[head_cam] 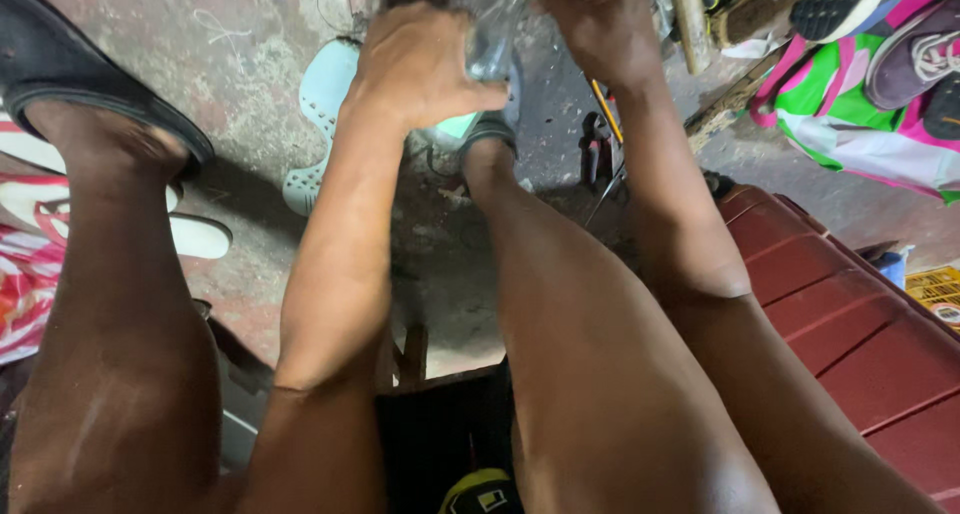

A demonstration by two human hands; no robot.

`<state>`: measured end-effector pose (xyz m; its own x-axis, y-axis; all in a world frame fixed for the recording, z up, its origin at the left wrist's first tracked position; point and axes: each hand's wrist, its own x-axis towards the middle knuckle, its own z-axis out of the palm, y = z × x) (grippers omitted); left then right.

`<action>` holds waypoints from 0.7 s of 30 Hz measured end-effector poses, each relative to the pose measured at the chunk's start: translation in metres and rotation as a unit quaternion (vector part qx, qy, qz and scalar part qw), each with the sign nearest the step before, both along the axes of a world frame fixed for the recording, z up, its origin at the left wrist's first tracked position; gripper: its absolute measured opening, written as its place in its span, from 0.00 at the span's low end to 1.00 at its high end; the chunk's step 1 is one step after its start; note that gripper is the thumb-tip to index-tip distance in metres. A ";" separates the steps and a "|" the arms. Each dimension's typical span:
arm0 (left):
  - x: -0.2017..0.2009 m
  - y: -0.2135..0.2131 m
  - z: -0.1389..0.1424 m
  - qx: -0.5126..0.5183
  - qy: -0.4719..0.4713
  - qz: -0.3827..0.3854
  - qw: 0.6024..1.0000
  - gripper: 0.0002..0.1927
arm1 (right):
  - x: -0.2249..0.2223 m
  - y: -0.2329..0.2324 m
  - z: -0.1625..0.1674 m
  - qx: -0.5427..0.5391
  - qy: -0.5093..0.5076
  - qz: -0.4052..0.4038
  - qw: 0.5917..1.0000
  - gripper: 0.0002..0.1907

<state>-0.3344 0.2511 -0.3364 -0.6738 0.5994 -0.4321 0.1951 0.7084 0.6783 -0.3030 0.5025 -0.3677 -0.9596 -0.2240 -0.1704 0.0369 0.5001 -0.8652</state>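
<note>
Clear plastic bag in both hands, pliers beside

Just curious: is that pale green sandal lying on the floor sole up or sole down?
Cannot tell. The pale green sandal lies flat on the concrete floor, its holed face up, partly hidden behind the left hand.

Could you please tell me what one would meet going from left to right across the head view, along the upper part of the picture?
Black sandal → pale mint shoe → left hand → clear plastic piece → right hand → black pliers → bright green and pink cloth.
</note>
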 end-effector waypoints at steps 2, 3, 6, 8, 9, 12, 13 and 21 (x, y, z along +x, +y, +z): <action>0.000 -0.003 -0.003 -0.011 -0.031 -0.012 0.999 0.33 | 0.001 -0.001 -0.009 -0.040 -0.048 -0.004 0.998 0.04; 0.000 -0.004 -0.005 -0.002 -0.024 -0.018 1.000 0.32 | 0.000 -0.003 -0.012 -0.097 -0.081 -0.023 0.992 0.03; 0.000 -0.008 -0.009 -0.018 -0.052 -0.033 0.998 0.32 | 0.000 -0.008 -0.019 -0.157 -0.109 -0.037 0.981 0.04; 0.002 -0.009 -0.011 -0.023 -0.059 -0.034 0.997 0.32 | 0.001 -0.010 -0.022 -0.167 -0.115 -0.032 0.979 0.04; 0.002 -0.009 -0.012 -0.012 -0.042 -0.032 0.999 0.32 | 0.001 -0.010 -0.024 -0.171 -0.116 -0.032 0.978 0.04; 0.001 -0.008 -0.014 -0.024 -0.079 -0.040 0.996 0.32 | 0.002 -0.011 -0.029 -0.188 -0.139 -0.038 0.972 0.05; 0.000 -0.008 -0.014 -0.037 -0.107 -0.043 0.993 0.31 | 0.002 -0.011 -0.030 -0.196 -0.151 -0.039 0.968 0.05; 0.001 -0.005 -0.012 -0.066 -0.083 -0.015 0.994 0.31 | 0.002 -0.012 -0.024 -0.161 -0.095 -0.042 0.982 0.04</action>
